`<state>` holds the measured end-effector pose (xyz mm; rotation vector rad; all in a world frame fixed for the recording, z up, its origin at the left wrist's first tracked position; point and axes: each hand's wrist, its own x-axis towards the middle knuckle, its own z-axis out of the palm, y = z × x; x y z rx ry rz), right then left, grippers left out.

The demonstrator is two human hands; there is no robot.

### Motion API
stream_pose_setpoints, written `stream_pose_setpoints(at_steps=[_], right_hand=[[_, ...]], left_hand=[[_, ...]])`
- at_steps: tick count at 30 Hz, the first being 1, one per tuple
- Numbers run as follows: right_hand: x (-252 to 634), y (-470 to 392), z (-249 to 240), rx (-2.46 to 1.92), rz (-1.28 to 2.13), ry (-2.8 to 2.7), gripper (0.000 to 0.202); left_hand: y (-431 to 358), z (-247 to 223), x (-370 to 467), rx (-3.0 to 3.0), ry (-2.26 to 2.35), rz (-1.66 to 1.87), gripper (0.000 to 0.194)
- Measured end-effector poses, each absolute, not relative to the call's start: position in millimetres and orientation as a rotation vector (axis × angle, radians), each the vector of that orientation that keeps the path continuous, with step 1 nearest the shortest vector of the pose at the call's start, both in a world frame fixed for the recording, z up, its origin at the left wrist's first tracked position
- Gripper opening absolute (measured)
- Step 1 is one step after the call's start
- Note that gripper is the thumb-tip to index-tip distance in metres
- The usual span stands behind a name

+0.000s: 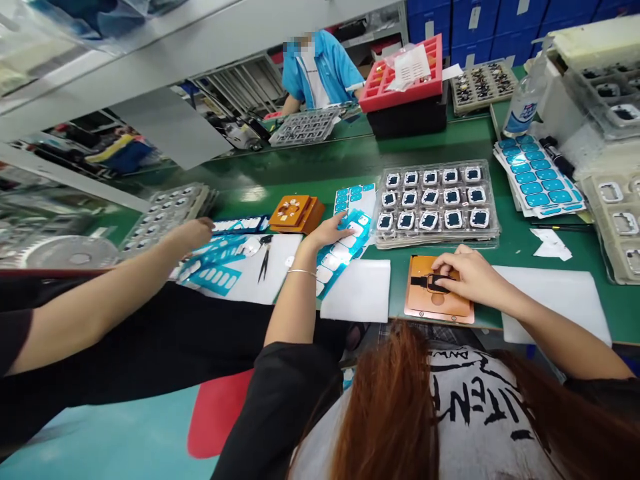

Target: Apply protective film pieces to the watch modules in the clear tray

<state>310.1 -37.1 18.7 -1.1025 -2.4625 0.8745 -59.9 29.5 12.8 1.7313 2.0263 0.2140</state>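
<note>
Hair is hanging nearest; left hand is pinching sticker sheet, right hand gripping black piece, probably positioning, next needing steadiness.

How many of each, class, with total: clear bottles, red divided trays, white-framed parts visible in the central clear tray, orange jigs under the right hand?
Clear bottles: 1
Red divided trays: 1
Parts in clear tray: 15
Orange jigs under right hand: 1
Total: 18

Left fingers on blue-and-white sheet, right fingers on black part atop orange plate
</note>
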Motion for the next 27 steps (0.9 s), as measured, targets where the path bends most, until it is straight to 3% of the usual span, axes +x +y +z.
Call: stream_pose_setpoints(at_steps=[4,6,8,10,13,15,20,27], right_hand=[[310.7,-37.3,13.0,-1.025,0.693,-2.517,0.008],[309.9,-39.0,10.7,-1.012,0.613,-2.524,0.004],[309.3,-39.7,10.7,-1.001,0.591,-2.527,0.004],[311.1,-36.5,13.4,-0.953,0.643,-2.512,0.005],[324.2,-20.3,20.0,-0.872,0.728,-2.409,0.005],[340.6,-3.5,22.9,-0.913,0.581,-2.387,0.011],[380.7,32.4,18.5,-1.19,0.049,-2.563,0.024],[387.5,42.7,16.5,-1.119,0.279,-2.438,0.021]], left_hand=[[18.5,8.2,-43.7,1.788,2.16,0.252,0.073],[2.1,9.2,-22.4,1.889,2.165,0.328,0.062],[-20.7,11.0,5.0,2.077,1.994,0.416,0.044],[-44.5,11.9,33.0,2.391,1.525,0.534,0.035],[-66.9,7.9,64.9,2.712,0.811,0.604,0.052],[-68.6,0.7,76.6,2.796,0.644,0.566,0.062],[-56.2,-22.1,87.2,2.792,0.512,0.807,0.046],[-57.0,-22.7,93.0,2.757,0.586,0.946,0.043]])
